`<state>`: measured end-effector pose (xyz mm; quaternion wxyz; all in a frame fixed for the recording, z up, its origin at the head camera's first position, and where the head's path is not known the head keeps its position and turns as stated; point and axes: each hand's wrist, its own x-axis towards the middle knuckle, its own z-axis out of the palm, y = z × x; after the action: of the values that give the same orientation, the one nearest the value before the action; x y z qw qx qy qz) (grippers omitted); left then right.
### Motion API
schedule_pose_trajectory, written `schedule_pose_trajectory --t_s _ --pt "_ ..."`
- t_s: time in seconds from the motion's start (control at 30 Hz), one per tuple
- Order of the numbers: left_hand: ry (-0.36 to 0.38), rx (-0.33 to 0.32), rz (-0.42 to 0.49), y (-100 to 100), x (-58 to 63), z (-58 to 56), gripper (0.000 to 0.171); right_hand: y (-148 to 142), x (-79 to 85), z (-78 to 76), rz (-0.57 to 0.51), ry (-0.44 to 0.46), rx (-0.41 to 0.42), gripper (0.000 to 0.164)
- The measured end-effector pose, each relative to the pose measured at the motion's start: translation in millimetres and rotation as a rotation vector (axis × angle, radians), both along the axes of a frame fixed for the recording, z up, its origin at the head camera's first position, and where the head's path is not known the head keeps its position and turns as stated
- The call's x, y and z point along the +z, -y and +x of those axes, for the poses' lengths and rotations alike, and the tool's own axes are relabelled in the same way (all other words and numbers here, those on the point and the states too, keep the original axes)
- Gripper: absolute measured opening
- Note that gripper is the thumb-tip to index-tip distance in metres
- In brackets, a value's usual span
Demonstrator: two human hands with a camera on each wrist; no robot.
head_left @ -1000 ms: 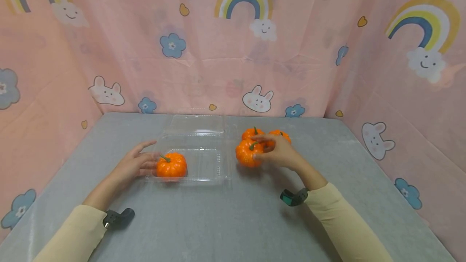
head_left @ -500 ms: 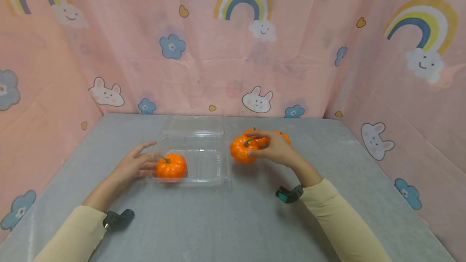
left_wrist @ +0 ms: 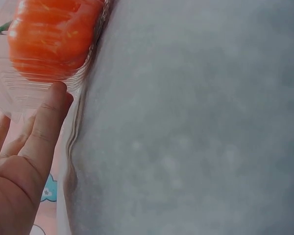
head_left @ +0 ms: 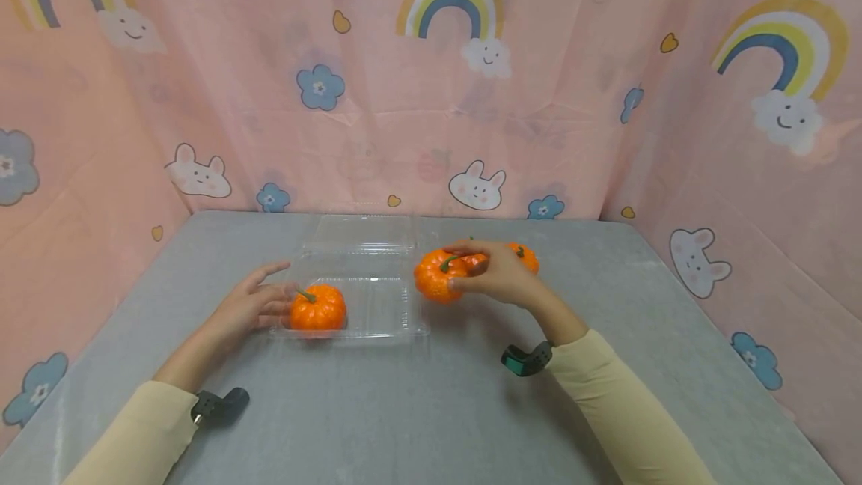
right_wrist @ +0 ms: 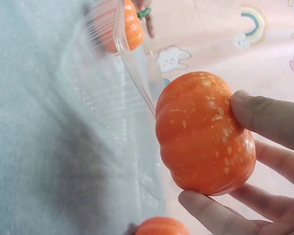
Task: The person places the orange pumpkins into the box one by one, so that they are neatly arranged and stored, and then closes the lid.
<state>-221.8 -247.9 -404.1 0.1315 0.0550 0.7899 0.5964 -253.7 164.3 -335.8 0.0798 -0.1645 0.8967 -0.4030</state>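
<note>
Between thumb and fingers, my right hand (head_left: 501, 273) grips a small orange pumpkin (head_left: 439, 278) with a green stem. In the right wrist view this held pumpkin (right_wrist: 203, 134) hangs above the table, close to the rim of a clear plastic box (right_wrist: 121, 36). My left hand (head_left: 249, 302) touches the left side of that clear box (head_left: 384, 334) with extended fingers (left_wrist: 46, 122). Inside the box's left part sits another pumpkin (head_left: 318, 308). Two more pumpkins stand behind the right hand: one (head_left: 523, 257) shows at its right, the other is mostly covered.
The box's clear lid (head_left: 364, 233) lies folded back on the grey table (head_left: 417, 425). A pink patterned curtain (head_left: 572, 96) encloses the table at the back and sides. Dark bands (head_left: 527, 359) sit on both wrists.
My right hand has carried its pumpkin left and slightly up, off the group and to the box's right edge. The left hand has stayed in place.
</note>
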Motion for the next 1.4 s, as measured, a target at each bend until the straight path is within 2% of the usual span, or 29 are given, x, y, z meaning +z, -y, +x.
schedule_pose_trajectory --t_s 0.63,0.83,1.07,1.4 --pt "-0.002 -0.003 0.009 0 1.7 0.6 0.063 29 5.9 -0.6 0.015 -0.082 0.103 0.052" --pt "-0.006 -0.001 -0.007 0 1.7 1.2 0.063 39 9.5 -0.1 0.011 -0.046 0.126 0.053" --pt "-0.012 -0.006 -0.008 0 1.7 0.6 0.062 48 8.1 -0.1 -0.013 -0.011 0.198 0.051" --pt "-0.017 -0.010 -0.023 0 2.6 1.9 0.064 62 5.5 0.3 0.021 0.004 0.245 0.052"
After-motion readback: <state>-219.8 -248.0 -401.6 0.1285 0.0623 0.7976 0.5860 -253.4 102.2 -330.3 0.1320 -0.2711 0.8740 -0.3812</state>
